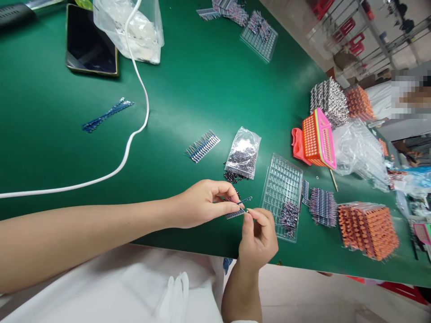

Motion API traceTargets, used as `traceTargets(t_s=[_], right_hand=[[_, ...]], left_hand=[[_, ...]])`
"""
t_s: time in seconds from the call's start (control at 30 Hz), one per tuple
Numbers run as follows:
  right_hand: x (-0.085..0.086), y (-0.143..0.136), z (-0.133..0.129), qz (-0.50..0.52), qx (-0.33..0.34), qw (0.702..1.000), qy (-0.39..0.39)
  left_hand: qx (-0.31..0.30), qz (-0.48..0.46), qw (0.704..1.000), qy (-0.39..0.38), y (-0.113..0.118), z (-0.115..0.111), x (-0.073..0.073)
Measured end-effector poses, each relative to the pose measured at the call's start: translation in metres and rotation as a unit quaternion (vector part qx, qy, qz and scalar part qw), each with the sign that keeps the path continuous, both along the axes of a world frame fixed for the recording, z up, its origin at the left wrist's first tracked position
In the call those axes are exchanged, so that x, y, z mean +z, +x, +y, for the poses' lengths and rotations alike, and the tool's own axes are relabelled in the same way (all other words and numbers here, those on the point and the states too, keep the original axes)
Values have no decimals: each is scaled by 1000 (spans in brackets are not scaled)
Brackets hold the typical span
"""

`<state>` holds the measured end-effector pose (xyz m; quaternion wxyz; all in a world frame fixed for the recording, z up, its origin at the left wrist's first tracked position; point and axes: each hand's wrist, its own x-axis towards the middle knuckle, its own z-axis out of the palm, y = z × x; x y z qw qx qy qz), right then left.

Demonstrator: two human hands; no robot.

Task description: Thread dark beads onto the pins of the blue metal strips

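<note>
My left hand (pixel 205 204) is closed, its thumb and fingers pinching a small blue strip (pixel 248 199) with fine pins. Part of the strip is hidden behind the fingers. Close against the left fingertips, my right hand (pixel 259 237) is closed in a pinch; what lies between its thumb and forefinger is too small to name. Just beyond the hands are loose dark beads (pixel 232 176) beside a clear bag of beads (pixel 245 154). To the right lies a clear compartment tray (pixel 281 188) with a pile of small pinned parts (pixel 289 217) at its near end.
A pinned strip (pixel 202 146) and blue strips (pixel 107 115) lie on the green table (pixel 188 80). A white cable (pixel 129 148) crosses the left side near a phone (pixel 89 42). On the right stand an orange basket (pixel 311 139) and orange stacked parts (pixel 368 229).
</note>
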<state>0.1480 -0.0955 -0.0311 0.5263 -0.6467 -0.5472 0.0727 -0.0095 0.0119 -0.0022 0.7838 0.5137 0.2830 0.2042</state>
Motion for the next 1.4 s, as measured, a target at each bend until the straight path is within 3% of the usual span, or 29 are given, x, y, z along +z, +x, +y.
traceTargets(t_s=[0.17, 0.47, 1.4], right_hand=[[-2, -6, 0, 104, 11, 994, 17], [-2, -6, 2, 98, 17, 995, 6], [-6, -7, 3, 128, 26, 991, 23]], left_hand=[[20, 23, 999, 14, 1, 1, 0], [-2, 22, 1000, 22, 0, 0, -2], [6, 14, 1000, 0, 2, -1, 1]])
